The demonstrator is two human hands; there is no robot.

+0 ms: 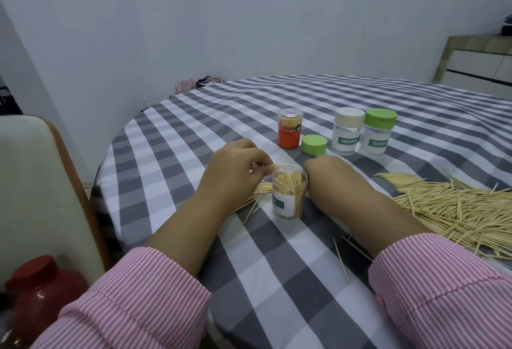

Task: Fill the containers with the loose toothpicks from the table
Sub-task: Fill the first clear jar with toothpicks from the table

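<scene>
Round table (277,279) under a grey-and-white checked cloth, set near a plain pale wall. Cream chair back (41,182) at left, red-capped jar (38,290) below it; tiled counter (479,63) far right.

Open clear container (289,195), packed with toothpicks, stands between both hands. Left hand (235,171) pinches a few toothpicks at its rim. Right hand (329,175) rests against its far side, fingers hidden; grip cannot be told.

Loose toothpicks (457,210) heaped at right, a few by the left wrist. Beyond: orange container (290,128), loose green lid (314,144), two capped clear jars (360,134).
</scene>
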